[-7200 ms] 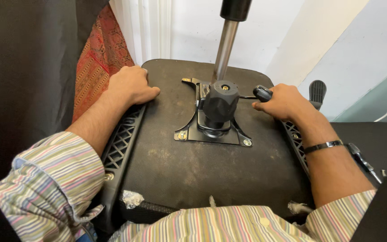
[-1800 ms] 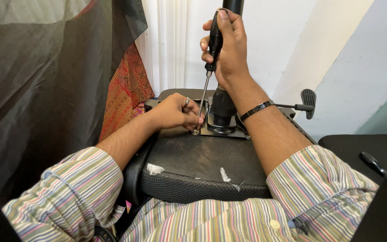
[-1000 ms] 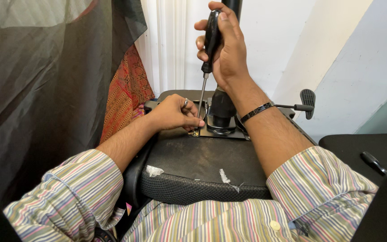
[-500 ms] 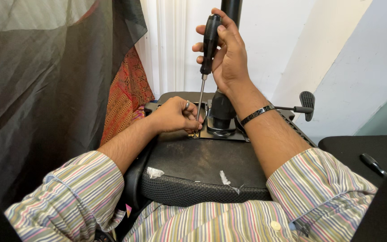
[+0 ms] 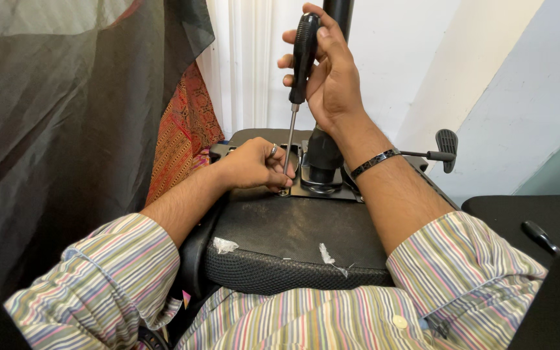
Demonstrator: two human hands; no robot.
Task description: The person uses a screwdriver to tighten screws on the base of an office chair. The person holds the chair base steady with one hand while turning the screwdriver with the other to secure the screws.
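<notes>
A: Head view, item one: containers?

B: No container shows in this view. The bearing surface is an upturned chair seat [image 5: 293, 227], black, mesh-edged, lying across the person's lap. Two scraps of pale torn material lie on it near the front edge.

A: Item two: fittings on the seat.

B: A metal mounting plate [image 5: 332, 185] at the far end, with a black gas-lift column [image 5: 328, 146] rising from it. A lever with a black paddle [image 5: 447, 141] sticks out to the right.

A: Item three: right hand.

B: The right hand [image 5: 332, 78] is raised, fingers curled tight around the black handle of a screwdriver [image 5: 303, 65]. The tool stands nearly upright, its thin shaft running down to the plate's left corner. A dark bracelet circles the wrist.

A: Item four: left hand.

B: The left hand [image 5: 257, 165] rests on the seat beside the plate, fingers bent closed and pinched around the screwdriver's tip. A ring shows on one finger. Whether a screw sits under the tip, I cannot tell.

A: Surroundings?

B: Dark curtain [image 5: 66, 116] on the left, red patterned cloth [image 5: 183, 136] behind it.
</notes>
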